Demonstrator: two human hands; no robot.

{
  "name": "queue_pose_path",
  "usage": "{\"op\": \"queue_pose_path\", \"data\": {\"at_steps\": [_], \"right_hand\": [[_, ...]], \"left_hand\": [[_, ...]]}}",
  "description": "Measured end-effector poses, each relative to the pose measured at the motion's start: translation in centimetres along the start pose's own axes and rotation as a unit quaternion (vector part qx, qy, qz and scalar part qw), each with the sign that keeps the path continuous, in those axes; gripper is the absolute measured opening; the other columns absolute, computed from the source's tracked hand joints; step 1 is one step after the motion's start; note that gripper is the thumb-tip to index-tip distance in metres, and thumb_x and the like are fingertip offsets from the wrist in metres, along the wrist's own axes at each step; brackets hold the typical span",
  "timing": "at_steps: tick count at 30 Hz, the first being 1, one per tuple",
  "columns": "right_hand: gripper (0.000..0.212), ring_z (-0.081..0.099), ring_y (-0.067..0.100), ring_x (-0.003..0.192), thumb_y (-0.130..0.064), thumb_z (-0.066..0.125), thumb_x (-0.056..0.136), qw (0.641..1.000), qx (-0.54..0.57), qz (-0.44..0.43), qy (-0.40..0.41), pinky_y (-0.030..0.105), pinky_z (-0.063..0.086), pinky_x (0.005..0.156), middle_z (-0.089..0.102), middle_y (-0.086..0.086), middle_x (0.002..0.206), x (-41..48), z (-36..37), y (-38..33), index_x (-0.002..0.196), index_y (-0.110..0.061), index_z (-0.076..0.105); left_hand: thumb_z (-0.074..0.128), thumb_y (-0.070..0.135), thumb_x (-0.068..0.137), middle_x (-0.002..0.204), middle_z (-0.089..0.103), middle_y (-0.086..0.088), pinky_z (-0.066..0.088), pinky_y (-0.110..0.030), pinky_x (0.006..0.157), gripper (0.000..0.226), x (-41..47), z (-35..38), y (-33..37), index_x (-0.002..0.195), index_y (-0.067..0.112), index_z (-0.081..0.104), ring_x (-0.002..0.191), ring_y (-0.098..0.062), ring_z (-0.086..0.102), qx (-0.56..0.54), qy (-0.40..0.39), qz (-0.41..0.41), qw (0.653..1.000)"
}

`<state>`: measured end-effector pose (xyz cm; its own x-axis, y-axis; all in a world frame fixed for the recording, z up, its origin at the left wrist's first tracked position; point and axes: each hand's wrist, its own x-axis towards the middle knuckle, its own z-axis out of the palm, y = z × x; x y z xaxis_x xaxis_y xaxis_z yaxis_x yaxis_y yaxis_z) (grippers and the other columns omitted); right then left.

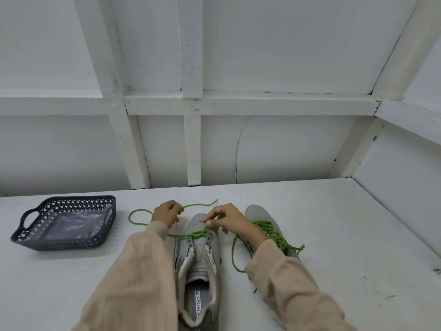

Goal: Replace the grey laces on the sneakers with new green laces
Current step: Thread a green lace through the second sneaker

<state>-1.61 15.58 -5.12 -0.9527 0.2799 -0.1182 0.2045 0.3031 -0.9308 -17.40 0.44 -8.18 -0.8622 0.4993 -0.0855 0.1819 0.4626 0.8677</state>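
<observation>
The two ends could finish uneven: the left hand (167, 212), fingers curled round the green lace (191, 235), holds a long run that loops out over the white table (334, 223), and a hard pull may drag it back out of the toe eyelets. The right hand (229, 220) pinches the other end just above those eyelets of the grey sneaker (200, 259) — it lies between both forearms. The second sneaker (259, 212), already green-laced, sits just right.

A bare, white-painted work booth: a scuffed desk (334, 223) boxed in at the back and right by panel walls (286, 56) braced with painted battens (250, 103), everything coated the same white.
</observation>
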Motion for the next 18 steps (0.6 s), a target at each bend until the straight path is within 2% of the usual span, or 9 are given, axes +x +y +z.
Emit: {"op": "queue_pose_path", "data": {"at_steps": [2,4,6,8,10,12,14,16,18], "right_hand": [[0.007,0.053,0.011,0.061,-0.009,0.071,0.085,0.996,0.013,0.008,0.087,0.019,0.037,0.045,0.067,-0.003,0.078,0.2,0.2,-0.1,0.085,-0.017,0.073],[0.014,0.049,0.009,0.065,-0.012,0.071,0.085,0.99,0.025,-0.008,0.137,0.015,0.038,0.052,0.065,-0.004,0.096,0.4,0.2,-0.7,0.08,-0.025,0.071],[0.017,0.049,0.01,0.073,-0.012,0.072,0.084,0.993,0.033,-0.036,0.109,0.011,0.038,0.057,0.059,-0.006,0.118,0.5,0.2,-1.4,0.078,-0.028,0.07],[0.014,0.05,0.012,0.076,-0.011,0.072,0.084,0.997,0.049,-0.046,0.049,0.012,0.039,0.057,0.059,-0.008,0.125,0.4,0.4,-2.1,0.08,-0.024,0.071],[0.012,0.049,0.012,0.069,-0.01,0.072,0.084,0.998,0.032,-0.05,0.015,0.017,0.039,0.057,0.07,-0.001,0.104,0.4,0.6,-2.6,0.082,-0.021,0.072],[0.012,0.046,0.006,0.059,-0.012,0.072,0.083,0.998,-0.02,-0.06,0.031,0.018,0.041,0.06,0.07,-0.007,0.082,0.6,0.8,-2.8,0.081,-0.023,0.073],[0.01,0.044,-0.001,0.053,-0.013,0.072,0.083,0.995,-0.061,-0.059,0.05,0.018,0.041,0.061,0.068,-0.012,0.078,0.7,0.6,-2.7,0.082,-0.023,0.073],[0.008,0.047,-0.005,0.051,-0.011,0.072,0.083,0.994,-0.078,-0.054,0.048,0.017,0.039,0.06,0.067,-0.01,0.078,0.6,0.1,-2.6,0.085,-0.019,0.074],[0.01,0.048,-0.006,0.051,-0.008,0.072,0.083,0.995,-0.076,-0.048,0.05,0.016,0.038,0.059,0.066,-0.009,0.076,0.4,-0.3,-2.4,0.085,-0.017,0.074]], "left_hand": [[0.048,0.006,0.094,0.07,0.062,-0.005,0.035,-0.021,0.047,0.028,-1.0,-0.5,1.7,0.07,0.012,0.061,0.049,-0.014,0.047,-0.092,-0.042,0.014,0.995],[0.043,0.0,0.095,0.064,0.059,-0.003,0.026,-0.017,0.042,0.03,-2.0,-1.0,3.1,0.072,0.009,0.06,0.042,-0.008,0.039,-0.149,-0.085,0.036,0.984],[0.043,-0.002,0.093,0.063,0.058,-0.002,0.024,-0.017,0.042,0.027,-2.6,-1.4,3.8,0.074,0.008,0.06,0.041,-0.006,0.037,-0.176,-0.114,0.054,0.976],[0.046,0.0,0.09,0.061,0.058,0.0,0.024,-0.018,0.043,0.023,-3.1,-1.8,4.2,0.075,0.008,0.061,0.041,-0.007,0.037,-0.182,-0.129,0.06,0.973],[0.041,-0.005,0.091,0.057,0.056,0.001,0.023,-0.017,0.042,0.029,-3.1,-2.1,4.4,0.071,0.007,0.06,0.04,-0.007,0.036,-0.189,-0.117,0.046,0.974],[0.039,-0.007,0.09,0.052,0.052,0.002,0.023,-0.017,0.041,0.033,-3.1,-2.8,4.3,0.066,0.007,0.057,0.042,-0.01,0.035,-0.21,-0.07,0.016,0.975],[0.04,-0.005,0.089,0.053,0.048,-0.002,0.022,-0.016,0.04,0.03,-2.9,-3.7,3.8,0.064,0.006,0.053,0.042,-0.012,0.035,-0.274,-0.014,-0.028,0.961],[0.04,-0.004,0.09,0.05,0.047,-0.004,0.022,-0.014,0.037,0.029,-2.4,-4.8,3.0,0.064,0.006,0.05,0.033,-0.008,0.033,-0.329,0.04,-0.089,0.939],[0.041,-0.001,0.091,0.043,0.047,-0.001,0.021,-0.012,0.035,0.031,-1.5,-5.7,1.5,0.062,0.007,0.049,0.027,-0.007,0.031,-0.29,0.083,-0.154,0.941]]}}
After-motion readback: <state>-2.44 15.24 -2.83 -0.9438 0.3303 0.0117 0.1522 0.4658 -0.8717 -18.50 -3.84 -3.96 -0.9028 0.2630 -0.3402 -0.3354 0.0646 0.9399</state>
